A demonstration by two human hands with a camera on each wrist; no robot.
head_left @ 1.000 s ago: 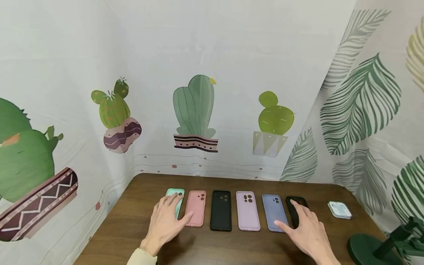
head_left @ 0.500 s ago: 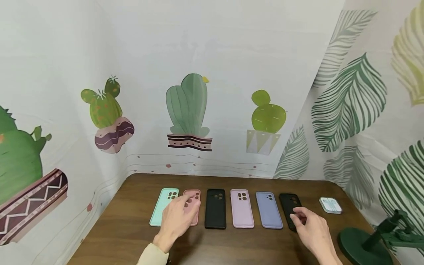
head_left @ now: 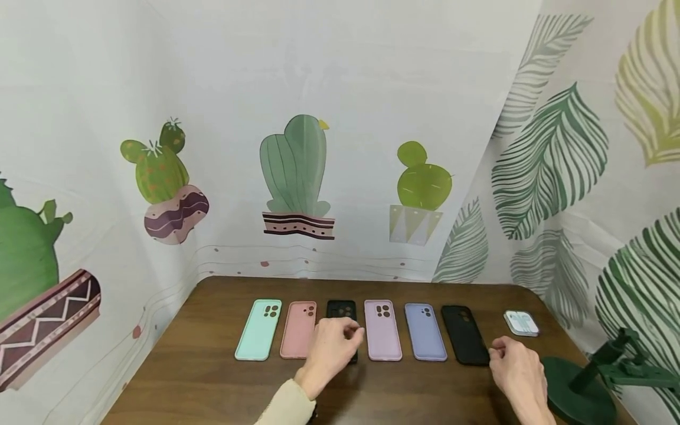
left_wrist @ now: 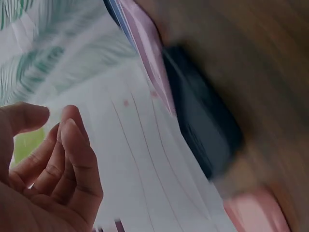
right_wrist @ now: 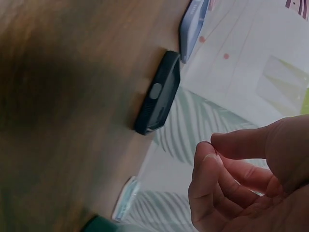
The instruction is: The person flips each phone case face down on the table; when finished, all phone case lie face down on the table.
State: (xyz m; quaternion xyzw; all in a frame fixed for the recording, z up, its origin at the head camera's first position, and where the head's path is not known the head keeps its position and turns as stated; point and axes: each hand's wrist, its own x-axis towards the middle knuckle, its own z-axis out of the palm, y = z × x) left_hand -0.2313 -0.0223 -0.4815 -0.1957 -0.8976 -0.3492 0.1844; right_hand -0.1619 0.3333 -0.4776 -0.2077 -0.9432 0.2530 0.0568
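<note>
Phone cases lie in a row on the table: mint (head_left: 258, 330), pink (head_left: 297, 330), black (head_left: 340, 309), lilac (head_left: 382, 336), blue (head_left: 426, 333), and a second black case (head_left: 465, 335) at the right end. My left hand (head_left: 330, 351) hovers over the middle black case and hides its lower part. Its fingers are loosely bent, with a gap to the thumb and nothing held, in the left wrist view. By the lower right corner of the right-end black case is my right hand (head_left: 517, 367). Thumb and fingertips meet there, fingers loosely curled, with nothing visible between them.
A small white square item (head_left: 521, 323) lies at the table's right. A dark green stand (head_left: 579, 389) occupies the right front corner. Behind the wooden table (head_left: 196, 378) hangs a white cloth (head_left: 361, 260) printed with cacti and leaves.
My left hand has moved right from the mint case, past the pink one, to the middle black case. The right hand has drawn off the right-end black case, its fingers closing together. The view has shifted slightly.
</note>
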